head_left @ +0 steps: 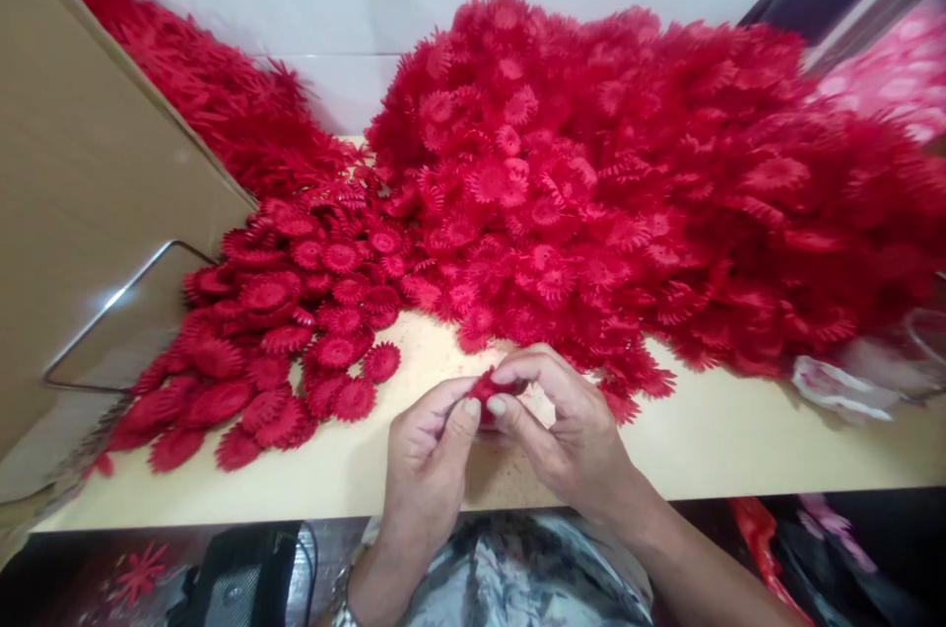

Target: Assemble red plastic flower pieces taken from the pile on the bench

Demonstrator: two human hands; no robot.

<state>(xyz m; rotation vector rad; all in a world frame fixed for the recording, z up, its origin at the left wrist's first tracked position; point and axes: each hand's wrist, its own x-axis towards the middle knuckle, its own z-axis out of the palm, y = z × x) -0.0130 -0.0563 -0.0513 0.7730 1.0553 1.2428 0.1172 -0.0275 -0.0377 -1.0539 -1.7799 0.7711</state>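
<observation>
Head view shows both the left hand [429, 440] and right hand [562, 420] pinching 1 red plastic flower piece [494, 388] between fingertips at 6 o'clock over the counter [739, 440], close enough to draw from the big red heap [628, 183] at 12 o'clock.

Matt red plastic flowers [591, 174] (wooden tabletop [739, 440])

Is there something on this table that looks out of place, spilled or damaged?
Nothing looks damaged. Both hands, left hand and right hand, pinch one red flower piece over the table. The only stray item is a red star-shaped piece lying below the table edge at the lower left, apart from the flat flower pile.
</observation>
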